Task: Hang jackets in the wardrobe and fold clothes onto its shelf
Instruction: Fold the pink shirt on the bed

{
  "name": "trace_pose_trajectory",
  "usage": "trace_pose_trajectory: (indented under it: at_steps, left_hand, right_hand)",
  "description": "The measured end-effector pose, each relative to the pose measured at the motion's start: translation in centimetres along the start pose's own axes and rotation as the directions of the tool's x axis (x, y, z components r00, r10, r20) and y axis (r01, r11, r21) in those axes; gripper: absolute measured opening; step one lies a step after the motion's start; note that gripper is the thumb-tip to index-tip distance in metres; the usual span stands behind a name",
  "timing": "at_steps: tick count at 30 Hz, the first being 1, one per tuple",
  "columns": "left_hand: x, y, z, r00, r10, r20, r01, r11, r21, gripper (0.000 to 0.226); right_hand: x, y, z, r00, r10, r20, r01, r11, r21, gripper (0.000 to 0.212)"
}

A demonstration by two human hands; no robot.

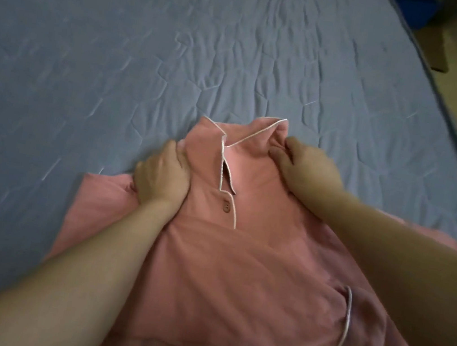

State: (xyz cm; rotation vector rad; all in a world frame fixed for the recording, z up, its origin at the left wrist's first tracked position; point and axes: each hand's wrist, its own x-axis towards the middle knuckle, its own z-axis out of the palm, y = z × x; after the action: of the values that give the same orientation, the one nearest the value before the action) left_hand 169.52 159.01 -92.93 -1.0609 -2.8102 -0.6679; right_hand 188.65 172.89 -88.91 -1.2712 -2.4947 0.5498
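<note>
A: Item: pink top (237, 263), flat on bed (181, 47). Handling?
B: Soft, light, limp. Left hand (161, 176) and right hand (307, 170), apart, pinch its shoulders; best hold there.

bare blue bed cover (183, 32) beyond pink shirt (237, 263), unobstructed
</note>
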Motion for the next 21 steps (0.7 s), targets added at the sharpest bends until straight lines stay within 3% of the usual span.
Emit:
trace_pose_trajectory:
  at_steps: [4,6,7,8,10,11,12,13,15,16,17,18,19,21]
  left_hand:
    - [0.1,1.5,-0.2,0.995,-0.099,0.023,0.098,0.995,0.035,0.036]
    - [-0.5,3.1,-1.5,0.987,-0.156,-0.042,0.154,0.987,-0.045,0.028]
    - [-1.5,4.3,-2.1,0.989,-0.077,-0.127,0.064,0.993,-0.1,0.026]
    - [-3.0,5.9,-2.9,0.97,0.078,-0.229,-0.114,0.982,-0.148,0.025]
    - [-7.1,9.2,-3.8,0.828,0.461,-0.32,-0.542,0.803,-0.247,0.026]
    - [-9.3,10.8,-3.6,0.74,0.622,-0.256,-0.672,0.681,-0.291,0.03]
    - [-11.2,12.2,-3.2,0.668,0.738,-0.095,-0.721,0.611,-0.325,0.04]
    - [-12.7,13.2,-2.7,0.61,0.782,0.13,-0.716,0.614,-0.332,0.052]
    - [-13.9,14.1,-0.6,0.548,0.65,0.526,-0.666,0.72,-0.195,0.064]
    - [-14.0,14.4,0.2,0.54,0.575,0.615,-0.649,0.75,-0.13,0.065]
    - [-13.7,14.7,1.0,0.553,0.524,0.648,-0.633,0.77,-0.082,0.066]
    - [-13.5,15.1,1.4,0.573,0.488,0.658,-0.624,0.781,-0.036,0.066]
    - [-13.2,15.7,1.7,0.592,0.458,0.664,-0.617,0.787,0.007,0.067]
    - [-13.0,17.1,1.8,0.616,0.398,0.68,-0.594,0.802,0.068,0.067]
  right_hand:
    - [-2.5,2.1,-1.7,0.996,0.027,0.086,-0.028,1.0,0.007,0.055]
    - [-4.0,4.4,-4.7,0.975,0.007,0.223,0.004,0.999,-0.051,0.057]
    - [-4.8,5.7,-6.5,0.947,0.023,0.32,0.0,0.997,-0.072,0.061]
    - [-5.6,7.0,-8.3,0.906,0.06,0.418,-0.022,0.995,-0.096,0.061]
    - [-7.1,9.9,-11.1,0.805,0.174,0.567,-0.06,0.975,-0.215,0.048]
    - [-7.9,11.3,-12.5,0.743,0.266,0.614,-0.112,0.954,-0.278,0.039]
    - [-8.7,12.7,-13.6,0.679,0.371,0.633,-0.193,0.923,-0.334,0.031]
    - [-9.7,13.9,-14.5,0.608,0.472,0.638,-0.27,0.879,-0.393,0.027]
    - [-12.1,16.0,-16.4,0.444,0.638,0.63,-0.337,0.77,-0.542,0.026]
    - [-13.3,16.8,-17.5,0.409,0.671,0.618,-0.368,0.741,-0.562,0.024]
    - [-14.3,17.3,-18.7,0.416,0.653,0.633,-0.412,0.755,-0.509,0.02]
    - [-15.0,17.8,-19.9,0.507,0.569,0.648,-0.468,0.813,-0.347,0.016]
    - [-15.7,18.1,-21.3,0.642,0.449,0.622,-0.511,0.855,-0.089,0.015]
    - [-16.8,17.6,-23.9,0.821,0.228,0.524,-0.49,0.752,0.441,0.035]
